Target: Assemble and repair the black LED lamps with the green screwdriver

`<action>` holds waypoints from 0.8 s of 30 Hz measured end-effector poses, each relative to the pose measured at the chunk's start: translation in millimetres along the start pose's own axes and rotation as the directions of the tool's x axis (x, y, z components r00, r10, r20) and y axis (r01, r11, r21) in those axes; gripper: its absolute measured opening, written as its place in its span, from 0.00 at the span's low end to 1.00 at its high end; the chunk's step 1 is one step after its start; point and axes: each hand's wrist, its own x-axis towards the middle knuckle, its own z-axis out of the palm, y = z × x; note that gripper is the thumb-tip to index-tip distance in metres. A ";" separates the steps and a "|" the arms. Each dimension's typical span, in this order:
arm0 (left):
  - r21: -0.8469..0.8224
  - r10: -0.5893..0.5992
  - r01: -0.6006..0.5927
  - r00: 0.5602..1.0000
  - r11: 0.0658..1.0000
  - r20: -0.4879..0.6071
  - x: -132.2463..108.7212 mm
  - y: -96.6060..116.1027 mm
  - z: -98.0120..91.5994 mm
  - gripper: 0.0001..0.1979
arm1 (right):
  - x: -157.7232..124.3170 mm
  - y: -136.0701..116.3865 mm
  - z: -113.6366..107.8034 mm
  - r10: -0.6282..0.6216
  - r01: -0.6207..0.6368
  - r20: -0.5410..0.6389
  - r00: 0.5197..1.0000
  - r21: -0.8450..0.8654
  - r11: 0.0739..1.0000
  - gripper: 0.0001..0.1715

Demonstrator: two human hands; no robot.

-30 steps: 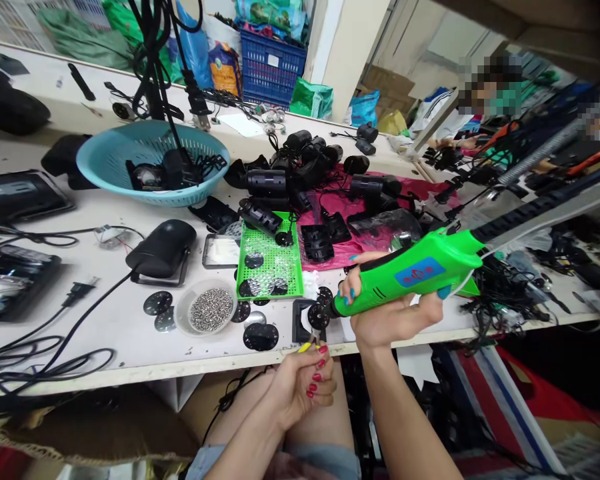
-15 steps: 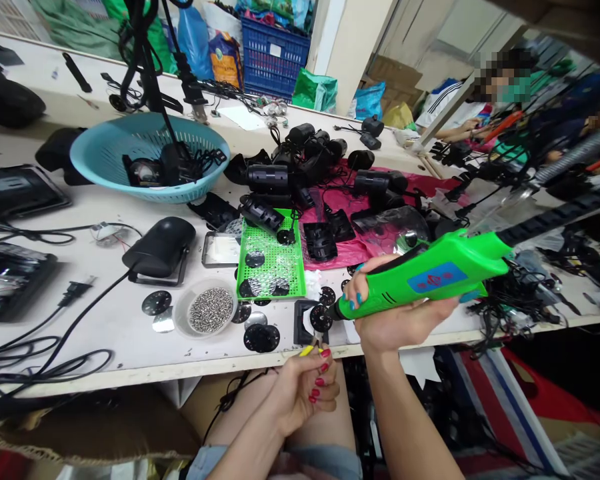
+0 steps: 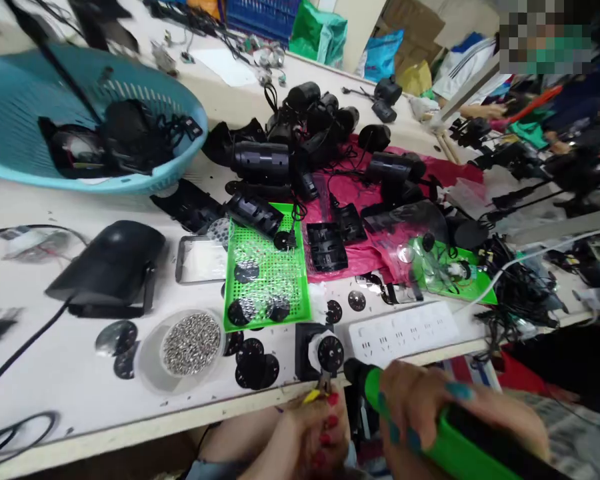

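Note:
My right hand (image 3: 445, 417) is closed around a green electric screwdriver (image 3: 433, 437), low at the table's front edge, its black tip pointing left. My left hand (image 3: 313, 437) sits just left of it, fingers curled in a pinch on small yellow-handled pliers or tweezers (image 3: 316, 392) whose tip reaches a black square part with a round disc (image 3: 320, 350) at the table edge. A clear bowl of small metal screws (image 3: 190, 343) stands to the left, and several black discs (image 3: 253, 363) lie between them.
A green perforated tray (image 3: 267, 267) holds discs. Black camera housings (image 3: 300, 143) pile on pink plastic behind it. A teal basket (image 3: 85, 120) sits far left, a black lamp housing (image 3: 110, 267) in front, a white power strip (image 3: 405, 330) right. Other people work at the far right.
My right hand has brought the green screwdriver down from above the table to the front edge. The view has dropped and moved closer to the table. My left hand stays at the black part.

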 end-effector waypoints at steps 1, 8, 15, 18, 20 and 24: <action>-0.007 -0.002 0.002 1.000 1.000 0.011 2.2 -1.2 -3.6 0.23 | -0.3 0.2 -7.6 0.028 -0.022 0.154 0.988 -0.041 0.999 0.14; -0.094 -0.047 0.040 0.996 0.995 -0.079 0.8 -10.0 -10.9 0.25 | -10.2 5.8 -26.8 -0.004 0.012 0.089 0.996 -0.084 0.996 0.26; -0.110 -0.160 0.140 0.965 0.984 -0.208 -9.3 5.9 12.2 0.26 | -18.9 2.5 -18.2 -0.039 0.037 -0.020 0.999 -0.131 0.991 0.26; -0.122 -0.176 0.148 0.947 0.981 -0.268 -9.6 8.4 14.0 0.28 | -14.1 -2.3 -12.4 -0.028 0.028 0.005 1.000 -0.163 0.986 0.24; -0.125 -0.194 0.160 0.920 0.979 -0.342 -10.1 9.2 11.9 0.29 | -12.3 -4.4 -10.4 -0.002 0.002 0.004 1.000 -0.188 0.982 0.23; -0.077 -0.237 0.225 0.907 0.971 -0.348 -11.4 11.8 7.1 0.26 | -12.5 -6.6 -12.1 0.017 -0.034 -0.082 0.997 -0.207 0.978 0.19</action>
